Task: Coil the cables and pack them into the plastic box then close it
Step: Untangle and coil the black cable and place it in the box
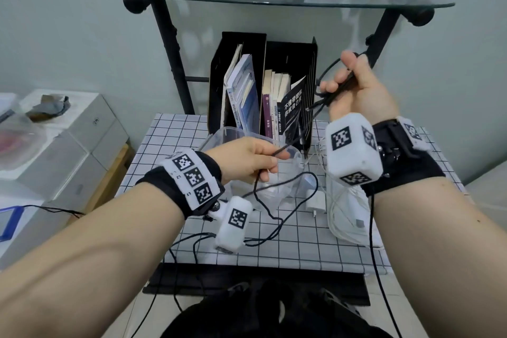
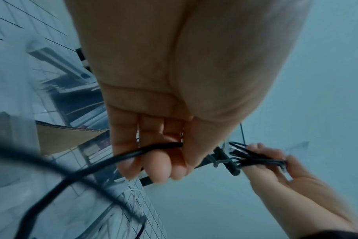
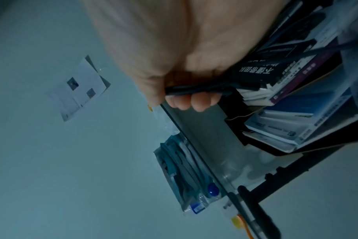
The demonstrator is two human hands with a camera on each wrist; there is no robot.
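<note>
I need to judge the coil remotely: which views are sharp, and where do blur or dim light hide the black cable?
Head view: bright and sharp, wide-angle bend at the edges; black cable clear between left hand and right hand. Left wrist view: near loop smeared, bundle sharper. Right wrist view: dim, bluish, soft; the strands merge.

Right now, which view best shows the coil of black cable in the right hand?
The head view: the black cable loops out of the right hand against the wall. The left wrist view shows the bundle small and distant; the right wrist view shows only strands under the fingers.
</note>
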